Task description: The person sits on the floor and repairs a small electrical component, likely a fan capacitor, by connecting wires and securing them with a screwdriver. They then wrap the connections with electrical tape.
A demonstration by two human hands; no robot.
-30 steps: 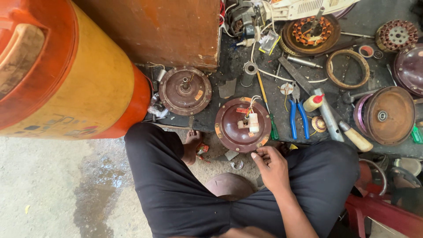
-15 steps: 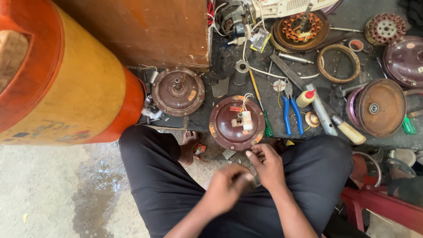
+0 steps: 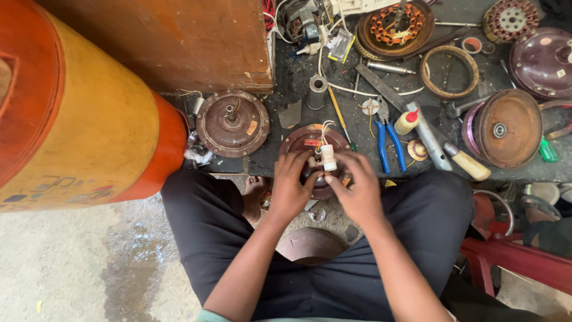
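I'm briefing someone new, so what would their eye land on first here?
First, the big orange and yellow drum filling the left side. Next, both hands, left hand and right hand, meeting on a round brown motor housing with a white capacitor. Blue-handled pliers lie just right.

Both hands on the motor housing [image 3: 316, 156] at the bench edge — my left hand [image 3: 290, 188] on its left side, right hand [image 3: 357, 189] on its right. Capacitor [image 3: 328, 157] sits on top, between the fingers. Second housing [image 3: 233, 123] lies to the left, next to the big drum [image 3: 77, 113]. Pliers [image 3: 388, 138] just right of the housing — wood-handled tool [image 3: 465, 162] further right. Stator [image 3: 395, 25] at the back.
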